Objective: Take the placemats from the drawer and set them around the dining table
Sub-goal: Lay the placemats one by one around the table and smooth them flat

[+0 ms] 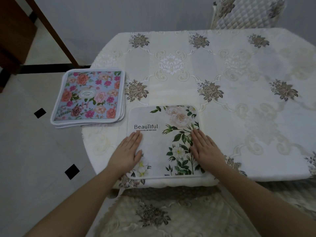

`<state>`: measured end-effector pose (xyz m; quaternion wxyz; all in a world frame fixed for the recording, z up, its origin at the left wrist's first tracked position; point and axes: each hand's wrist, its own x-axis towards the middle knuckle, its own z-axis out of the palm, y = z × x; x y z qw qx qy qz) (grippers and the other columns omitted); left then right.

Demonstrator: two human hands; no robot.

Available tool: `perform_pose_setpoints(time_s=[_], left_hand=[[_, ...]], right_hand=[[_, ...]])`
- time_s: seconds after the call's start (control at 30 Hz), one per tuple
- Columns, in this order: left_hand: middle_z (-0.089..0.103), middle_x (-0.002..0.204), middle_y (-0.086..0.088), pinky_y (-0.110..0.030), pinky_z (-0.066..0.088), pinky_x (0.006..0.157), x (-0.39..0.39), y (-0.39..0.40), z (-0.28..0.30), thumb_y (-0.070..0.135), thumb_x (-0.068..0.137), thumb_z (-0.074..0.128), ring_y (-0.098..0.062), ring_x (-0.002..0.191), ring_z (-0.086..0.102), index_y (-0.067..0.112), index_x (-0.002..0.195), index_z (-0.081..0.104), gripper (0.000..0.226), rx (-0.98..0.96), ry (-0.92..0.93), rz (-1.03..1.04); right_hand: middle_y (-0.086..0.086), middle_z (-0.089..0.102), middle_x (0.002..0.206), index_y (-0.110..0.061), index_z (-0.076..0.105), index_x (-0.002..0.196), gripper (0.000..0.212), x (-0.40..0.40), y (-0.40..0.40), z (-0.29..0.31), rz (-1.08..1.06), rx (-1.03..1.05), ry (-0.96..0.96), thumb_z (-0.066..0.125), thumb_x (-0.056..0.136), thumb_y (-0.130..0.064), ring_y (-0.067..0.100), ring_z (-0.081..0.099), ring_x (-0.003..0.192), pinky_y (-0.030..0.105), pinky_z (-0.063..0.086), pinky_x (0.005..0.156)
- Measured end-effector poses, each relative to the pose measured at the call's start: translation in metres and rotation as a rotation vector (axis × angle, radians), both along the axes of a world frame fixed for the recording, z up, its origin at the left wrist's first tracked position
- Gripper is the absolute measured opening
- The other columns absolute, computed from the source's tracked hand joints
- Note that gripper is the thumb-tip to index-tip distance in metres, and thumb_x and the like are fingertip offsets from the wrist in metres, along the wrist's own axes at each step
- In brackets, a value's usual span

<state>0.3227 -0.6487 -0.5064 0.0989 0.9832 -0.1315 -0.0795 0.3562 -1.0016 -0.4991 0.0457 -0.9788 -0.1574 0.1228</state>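
Observation:
A white placemat [159, 120] printed with pale roses, green leaves and the word "Beautiful" lies flat at the near edge of the dining table [222, 69]. My left hand [127, 152] rests flat on its left side with straight fingers. My right hand [205, 149] lies flat on its right side, over the leaf print. A stack of placemats [89, 96] sits at the table's left corner, partly overhanging the edge; its top mat is blue-grey with pink and orange flowers.
A cream embroidered cloth covers the table. A quilted chair [248, 12] stands at the far side. Another cushioned seat [162, 214] sits right below me. To the left are a tiled floor and dark wooden furniture [15, 35].

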Motion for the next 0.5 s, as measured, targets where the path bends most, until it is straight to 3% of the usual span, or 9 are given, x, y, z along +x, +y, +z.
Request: perform_pose_setpoints(time_s=[0.13,0.27,0.4,0.5], left_hand=[[0.019,0.161,-0.005,-0.038,0.007,0.120,-0.010,0.005,0.005,0.046,0.099,0.022,-0.021,0.149,0.020,0.011,0.155,0.022,0.066,0.126,-0.044,0.162],[0.025,0.160,-0.012,-0.038,0.006,0.121,-0.031,-0.047,0.013,0.041,0.101,0.024,-0.025,0.148,0.021,0.007,0.153,0.025,0.063,0.031,-0.049,0.233],[0.021,0.161,-0.009,-0.043,0.009,0.120,-0.053,-0.100,0.008,0.044,0.100,0.022,-0.022,0.149,0.018,0.008,0.155,0.021,0.065,-0.014,0.035,0.259],[0.021,0.161,-0.010,-0.047,0.014,0.118,-0.061,-0.100,0.002,0.044,0.102,0.020,-0.024,0.149,0.019,0.009,0.154,0.023,0.063,0.032,0.027,0.211]], right_hand=[[-0.002,-0.003,0.164,-0.019,0.000,0.156,0.066,-0.008,-0.003,0.009,-0.048,-0.046,-0.016,0.001,0.099,-0.053,0.013,-0.007,0.150,0.032,-0.005,0.120],[0.000,0.007,0.162,-0.013,0.015,0.155,0.067,-0.040,0.060,0.021,-0.187,0.157,0.002,0.005,0.098,-0.047,0.018,0.003,0.151,0.032,-0.005,0.120],[0.010,0.034,0.156,-0.007,0.039,0.148,0.060,-0.075,0.122,0.013,-0.221,0.207,0.052,0.024,0.098,-0.037,0.025,0.032,0.144,0.038,0.012,0.118],[0.009,0.032,0.157,-0.008,0.037,0.149,0.059,-0.087,0.120,0.004,-0.173,0.173,0.048,0.027,0.100,-0.038,0.024,0.029,0.146,0.042,0.017,0.116]])
